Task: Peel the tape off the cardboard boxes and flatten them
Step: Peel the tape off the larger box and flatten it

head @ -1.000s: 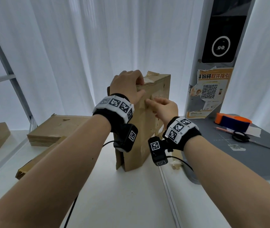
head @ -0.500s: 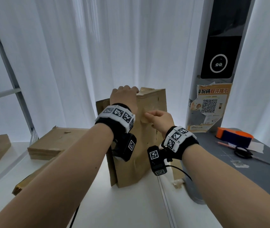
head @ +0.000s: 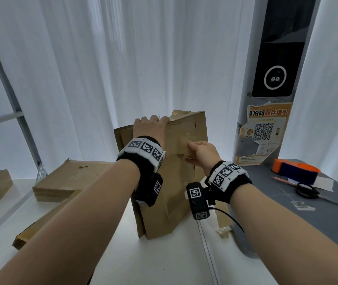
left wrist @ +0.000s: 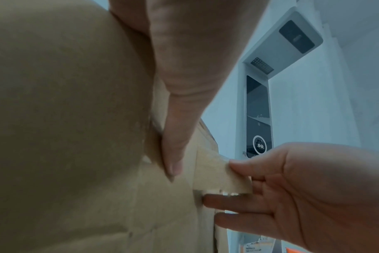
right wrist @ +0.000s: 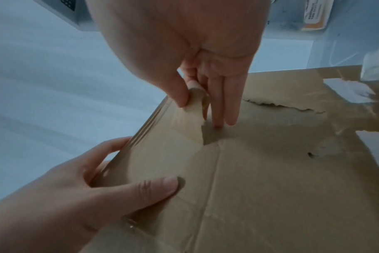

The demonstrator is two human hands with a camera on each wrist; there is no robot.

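Tape partly lifted from the upright cardboard box [head: 170, 177] on the white table [head: 164, 262].
We held the box on end, our left hand [head: 150, 128] clasped over its top edge, thumb pressed to the near face. Our right hand [head: 203, 154] pinched the free tab of tan tape [right wrist: 189, 118] between thumb and forefinger (other fingers straight, tips on the cardboard). Flattened boxes [head: 65, 179] lay at left; scissors [head: 308, 192] sat on the grey mat [head: 300, 223] at right.

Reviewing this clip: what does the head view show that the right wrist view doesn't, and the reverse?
Head only: scissors, an orange tape dispenser and a stack of flattened cardboard.
Right wrist only: the thumb pinching the lifted tape strip, and a torn patch on the box face.
Both: the left hand gripping the cardboard box, the right hand peeling.
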